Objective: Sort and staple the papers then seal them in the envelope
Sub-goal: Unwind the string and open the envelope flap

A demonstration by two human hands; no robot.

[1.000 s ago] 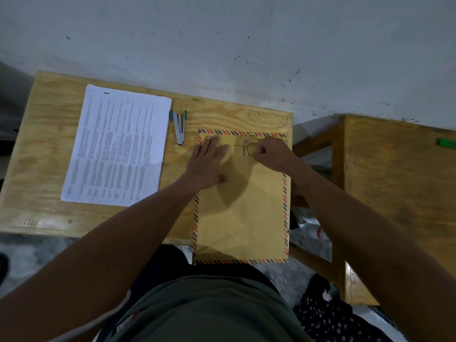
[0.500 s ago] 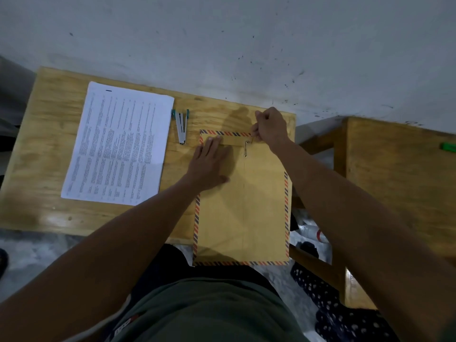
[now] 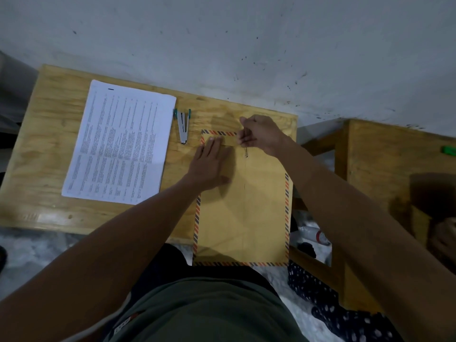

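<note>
While the fingers [image 3: 243, 138] of the right hand [image 3: 262, 134] pinch together at the top edge of the brown envelope [image 3: 243, 206], just above its small metal clasp [image 3: 246, 153], the left hand [image 3: 209, 164] lies flat on the envelope with its fingers straight and close together. The envelope sits on the wooden desk [image 3: 49, 144] and hangs over the near edge. A stapler [image 3: 183, 127] rests just beside the stack of printed papers [image 3: 121, 144].
</note>
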